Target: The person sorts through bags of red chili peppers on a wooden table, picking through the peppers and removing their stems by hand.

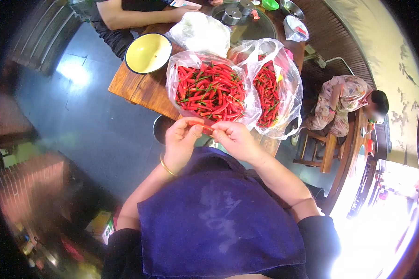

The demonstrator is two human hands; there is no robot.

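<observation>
Between my two hands, just in front of the table edge, is a red chili pepper (201, 126). My left hand (183, 139) pinches one end of it with thumb and fingers. The other end is pinched by my right hand (236, 140). Directly beyond my hands an open clear plastic bag (172, 76) holds a heap of red chilies (209, 88) with green stems. To its right stands a second plastic bag (288, 100) with more red chilies (267, 93).
A yellow bowl (148, 52) with a dark rim stands at the left corner of the wooden table (139, 88). Behind the chilies lies a white plastic bag (201, 32). Another person's arm (139, 18) rests on the far side. Someone sits on a bench (329, 153) at right.
</observation>
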